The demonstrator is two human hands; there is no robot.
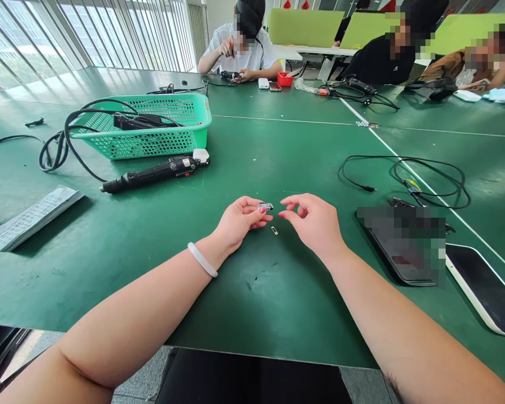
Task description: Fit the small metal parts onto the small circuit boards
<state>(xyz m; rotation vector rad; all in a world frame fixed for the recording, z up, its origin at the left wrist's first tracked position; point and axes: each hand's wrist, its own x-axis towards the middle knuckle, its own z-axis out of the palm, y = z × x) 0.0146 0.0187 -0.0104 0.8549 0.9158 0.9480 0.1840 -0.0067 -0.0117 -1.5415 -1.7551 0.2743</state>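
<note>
Between the thumb and fingers of my left hand (243, 220) is a small silvery metal piece (266, 206), too small to name more exactly. My right hand (313, 220) is just to its right, thumb and forefinger apart with a gap between them and nothing visible in it. Below the two hands, a thin light rectangular frame (274, 230) lies flat on the green table (252, 303). A white band circles my left wrist.
A black electric screwdriver (155, 173) lies before a green basket (151, 143) holding cables. Folded paper (33, 216) is at left. A black cable (429, 168), a dark flat case (404, 252) and a phone (483, 286) are at right. A person (252, 50) sits opposite.
</note>
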